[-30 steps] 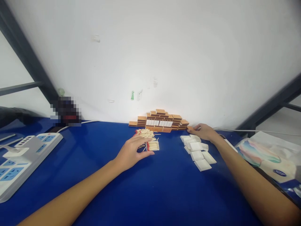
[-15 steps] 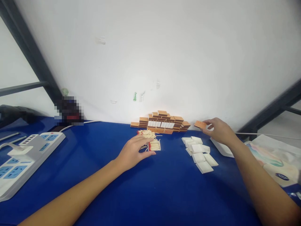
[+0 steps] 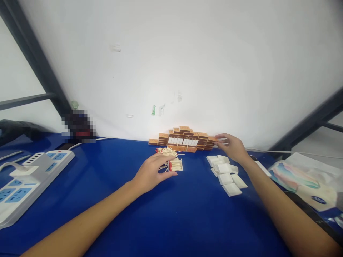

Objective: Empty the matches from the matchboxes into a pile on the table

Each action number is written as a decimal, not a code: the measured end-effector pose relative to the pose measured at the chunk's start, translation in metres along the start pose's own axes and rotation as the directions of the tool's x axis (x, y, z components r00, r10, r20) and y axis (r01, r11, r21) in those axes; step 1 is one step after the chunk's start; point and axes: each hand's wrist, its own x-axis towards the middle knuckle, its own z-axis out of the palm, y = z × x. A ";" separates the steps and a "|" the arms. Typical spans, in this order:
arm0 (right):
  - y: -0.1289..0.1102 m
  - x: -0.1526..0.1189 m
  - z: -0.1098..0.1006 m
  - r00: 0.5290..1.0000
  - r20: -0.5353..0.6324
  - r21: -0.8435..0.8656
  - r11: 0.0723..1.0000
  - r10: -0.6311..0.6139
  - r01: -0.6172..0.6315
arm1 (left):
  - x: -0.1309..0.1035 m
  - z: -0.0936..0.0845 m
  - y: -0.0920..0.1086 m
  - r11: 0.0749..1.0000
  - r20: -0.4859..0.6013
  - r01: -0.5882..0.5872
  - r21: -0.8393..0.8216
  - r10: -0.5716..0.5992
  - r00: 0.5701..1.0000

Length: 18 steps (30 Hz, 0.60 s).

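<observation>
My right hand [image 3: 232, 148] pinches an orange matchbox [image 3: 212, 139] at the right end of a stack of matchboxes [image 3: 202, 135] against the wall. Upright white pieces [image 3: 183, 141] fill the middle of that stack. My left hand [image 3: 152, 171] rests on the blue surface, thumb in front of and fingers behind a small white matchbox tray [image 3: 182, 167] full of red-tipped matches. Just behind the fingers lies a heap of loose matches [image 3: 167, 152]. Several white matchbox trays [image 3: 224, 168] lie piled between my two hands, nearer the right one.
A white power strip [image 3: 29, 178] with a plugged-in cable lies at the left. On the right are a white object [image 3: 259, 165] and a tissue pack [image 3: 308, 185] beside my forearm. Dark metal bars [image 3: 40, 64] frame both sides, and the white wall closes off the back.
My right hand has moved left with the matchbox, bringing it from free air to the stack's right end. My left hand has stayed in place by the tray of matches.
</observation>
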 end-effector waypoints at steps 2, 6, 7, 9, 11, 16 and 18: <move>0.003 0.001 0.001 0.999 -0.036 -0.010 1.000 -0.028 0.028 | 0.000 0.000 -0.001 1.000 0.012 0.029 0.006 -0.029 1.000; -0.012 -0.004 -0.003 0.973 -0.123 -0.235 0.958 -0.196 0.164 | 0.000 -0.003 -0.003 0.996 0.026 0.083 0.011 -0.083 0.996; -0.024 -0.008 -0.003 0.960 -0.149 -0.288 0.939 -0.238 0.188 | 0.001 -0.004 -0.004 0.996 0.022 0.090 0.009 -0.091 0.996; -0.058 -0.021 0.005 0.958 -0.168 -0.251 0.950 -0.234 0.188 | 0.003 -0.006 -0.006 0.994 0.026 0.108 0.002 -0.108 0.994; -0.097 -0.036 0.022 0.988 0.055 0.004 0.990 -0.144 0.144 | 0.005 -0.009 -0.008 0.990 0.040 0.139 -0.008 -0.138 0.990; -0.160 -0.062 0.080 0.784 0.617 0.318 0.932 -0.062 -0.176 | 0.006 -0.012 -0.017 0.972 0.053 0.232 -0.040 -0.229 0.972; -0.165 -0.061 0.096 0.757 0.653 0.363 0.890 -0.032 -0.275 | 0.006 -0.013 -0.023 0.970 0.048 0.243 -0.027 -0.242 0.969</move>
